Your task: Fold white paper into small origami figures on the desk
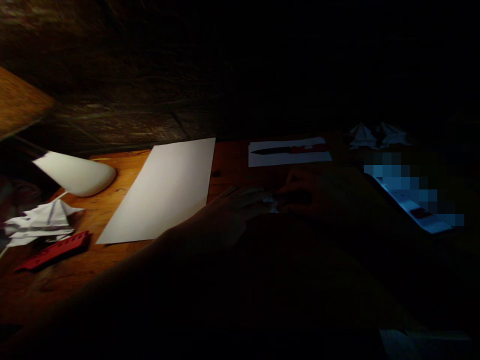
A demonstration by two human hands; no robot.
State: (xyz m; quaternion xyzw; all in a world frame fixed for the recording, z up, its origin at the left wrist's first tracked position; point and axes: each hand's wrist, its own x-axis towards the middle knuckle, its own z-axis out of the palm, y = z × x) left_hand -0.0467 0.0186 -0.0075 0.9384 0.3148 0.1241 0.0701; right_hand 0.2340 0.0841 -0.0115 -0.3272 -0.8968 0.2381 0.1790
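In the dim middle of the table, a small piece of folded white paper point(271, 202) lies between my two hands. From the left, my left hand point(240, 207) reaches in with its fingers together, their tips closed on the paper's left side. Bent fingers of my right hand point(300, 192) pinch the paper's other side. Shadow hides the thumbs and most of the paper. Just beyond my hands, a knife point(273, 150) with a dark blade and red handle rests on a white paper strip point(258, 160).
A large white sheet point(168, 195) lies left of my hands. Farther left are a white lamp base point(80, 175), a folded paper shape point(43, 220) and a red notched piece point(54, 251). More folded paper shapes point(363, 136) and a lit, partly pixelated device point(416, 207) are at right.
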